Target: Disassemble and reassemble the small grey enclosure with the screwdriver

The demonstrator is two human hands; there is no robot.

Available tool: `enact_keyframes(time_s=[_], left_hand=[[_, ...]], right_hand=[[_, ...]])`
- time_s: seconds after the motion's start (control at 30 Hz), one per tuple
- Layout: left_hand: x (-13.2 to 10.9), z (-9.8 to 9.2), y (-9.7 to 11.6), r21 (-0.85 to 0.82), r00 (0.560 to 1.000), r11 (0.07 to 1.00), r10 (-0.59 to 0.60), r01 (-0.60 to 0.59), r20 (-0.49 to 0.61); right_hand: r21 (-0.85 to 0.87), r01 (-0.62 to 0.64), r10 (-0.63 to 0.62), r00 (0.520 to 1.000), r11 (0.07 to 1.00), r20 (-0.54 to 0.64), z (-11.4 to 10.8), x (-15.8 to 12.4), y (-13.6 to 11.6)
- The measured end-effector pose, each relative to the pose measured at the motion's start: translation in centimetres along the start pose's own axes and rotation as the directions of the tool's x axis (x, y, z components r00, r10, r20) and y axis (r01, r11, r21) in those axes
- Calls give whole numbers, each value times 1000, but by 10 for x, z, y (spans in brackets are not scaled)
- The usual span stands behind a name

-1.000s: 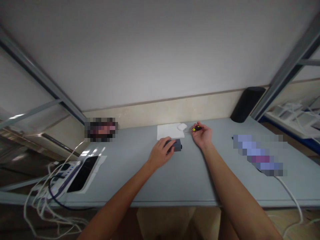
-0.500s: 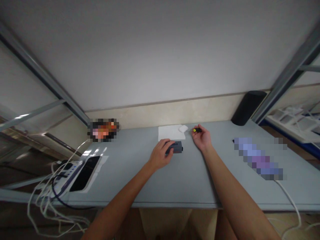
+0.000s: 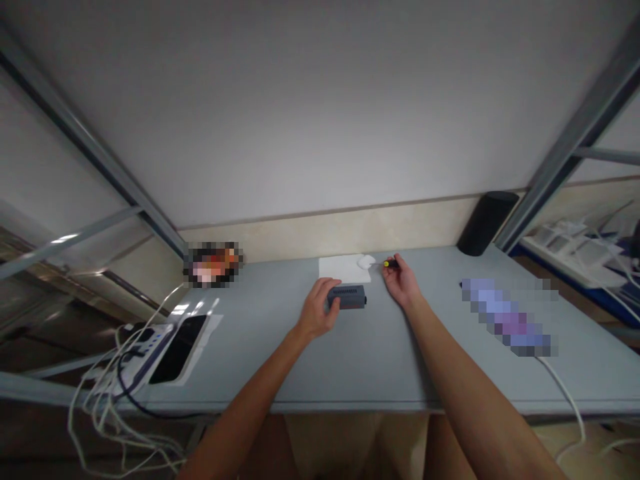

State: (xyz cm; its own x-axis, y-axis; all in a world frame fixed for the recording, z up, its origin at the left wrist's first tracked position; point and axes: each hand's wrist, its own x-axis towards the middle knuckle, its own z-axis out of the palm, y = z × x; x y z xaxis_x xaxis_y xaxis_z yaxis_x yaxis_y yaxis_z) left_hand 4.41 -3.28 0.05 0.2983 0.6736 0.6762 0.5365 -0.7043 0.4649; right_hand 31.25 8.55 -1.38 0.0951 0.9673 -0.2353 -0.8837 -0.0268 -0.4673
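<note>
Grip, L: L hand (image 3: 319, 310) is grasping the L end of a dk grey box (image 3: 351, 298), thumb pressing on the nr side, fingers reaching over the far side. Box is sitting approx. midway btwn L and R edges of the tabletop (image 3: 360, 363), closer to far edge than nr edge. Row of slots is showing on its upper face; small blk knob is sticking out at R end. Whether box is resting fully flat: can't tell.

Grip, R: R hand (image 3: 403, 281) is holding a screwdriver (image 3: 393, 264) by its blk/yel handle, fingers curling round it. Shaft is pointing L, twd a small wht item (image 3: 365, 261) lying on the far R corner of a wht sheet (image 3: 340, 268); tip contact can't be confirmed. Sheet is lying nr far edge, just behind box.

Surroundings: blk cylinder (image 3: 487, 223) is standing at far R corner. Pixelated item (image 3: 507, 317) is lying nr R edge, wht cable (image 3: 567, 397) running from it over nr edge. Dk flat device (image 3: 179, 350) is lying nr L edge, pwr strip (image 3: 157, 350) sitting just beside it.
</note>
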Motion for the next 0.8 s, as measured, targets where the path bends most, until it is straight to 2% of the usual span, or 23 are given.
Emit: enact_keyframes(time_s=[0.2,0.57,0.67,0.8], left_hand=[[-2,-2,1,-28,997,998,-56,54,-45],[-12,-6,8,-29,966,979,-202,200,-161],[-25,-5,10,-5,934,957,-285,291,-217],[-49,-7,5,-18,842,877,-467,480,-271]], right_hand=[[-1,11,-11,1000,1000,3,-5,-11,2],[-16,52,-52,999,999,5,-25,-51,3],[-29,58,-58,998,998,-4,-33,-67,3],[-65,70,-72,997,995,-21,-42,-87,1]])
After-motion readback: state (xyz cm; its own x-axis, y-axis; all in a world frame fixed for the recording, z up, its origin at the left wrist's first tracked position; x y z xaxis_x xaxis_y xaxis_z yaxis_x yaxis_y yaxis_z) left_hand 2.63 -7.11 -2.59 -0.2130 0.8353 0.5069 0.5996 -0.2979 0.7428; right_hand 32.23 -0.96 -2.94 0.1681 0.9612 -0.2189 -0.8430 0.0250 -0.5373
